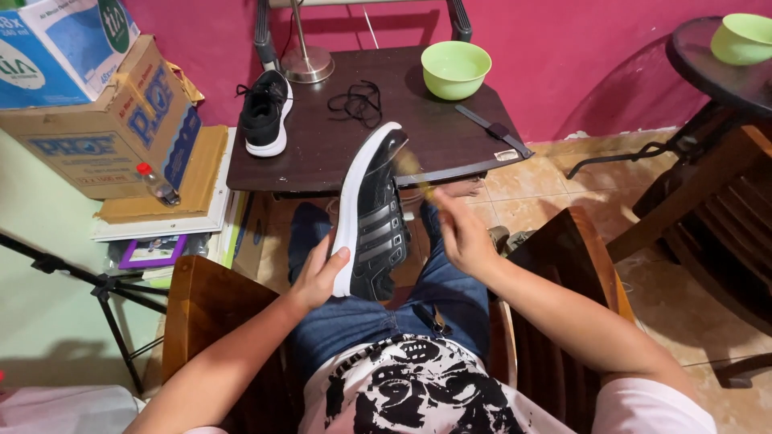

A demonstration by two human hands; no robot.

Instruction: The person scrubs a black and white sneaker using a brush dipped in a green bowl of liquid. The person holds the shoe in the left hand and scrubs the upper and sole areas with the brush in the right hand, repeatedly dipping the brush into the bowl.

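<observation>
A black sneaker with a white sole and grey side stripes is held on its side over my lap. My left hand grips it at the heel, thumb on the white sole. My right hand holds a brush against the shoe's upper; the brush is blurred with motion. The matching black sneaker stands on the dark wooden table ahead, beside a loose black shoelace and a green bowl.
A metal lamp base and a dark strap are on the table. Cardboard boxes and a small bottle are stacked at left above a tripod. At right stands a round table bearing another green bowl.
</observation>
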